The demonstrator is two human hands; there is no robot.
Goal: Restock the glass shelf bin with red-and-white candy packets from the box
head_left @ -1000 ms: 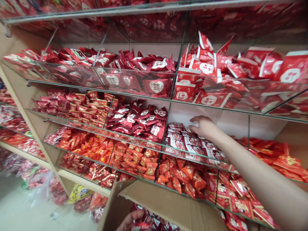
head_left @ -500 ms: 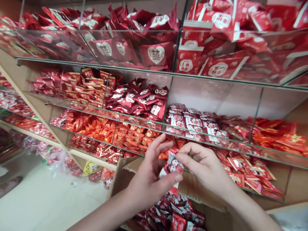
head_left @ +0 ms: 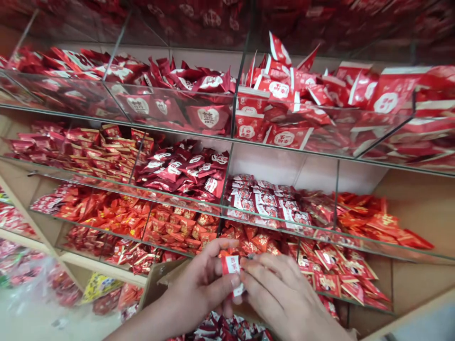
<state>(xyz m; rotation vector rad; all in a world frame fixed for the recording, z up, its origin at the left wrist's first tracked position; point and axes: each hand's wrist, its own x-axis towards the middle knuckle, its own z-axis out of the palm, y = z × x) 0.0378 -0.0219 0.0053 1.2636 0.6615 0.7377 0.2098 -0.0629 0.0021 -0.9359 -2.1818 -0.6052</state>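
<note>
A small red and white candy packet (head_left: 232, 265) is held between my two hands in front of the shelves. My left hand (head_left: 206, 282) grips its left side between thumb and fingers. My right hand (head_left: 275, 286) is closed on its right side, with the fingers covering part of it. Below them, an open cardboard box (head_left: 153, 283) holds many dark red packets (head_left: 227, 327), partly hidden by my hands and wrists.
Glass-fronted shelves (head_left: 199, 137) full of red packets span the view. Small red and white packets (head_left: 266, 203) stand in rows on the middle shelf. Bagged sweets and a yellow packet (head_left: 101, 285) lie at the lower left, by the floor.
The view has tilted up and shifted right. The packet has turned to show a white label, and my right hand has moved over its side, its back now facing the camera.
</note>
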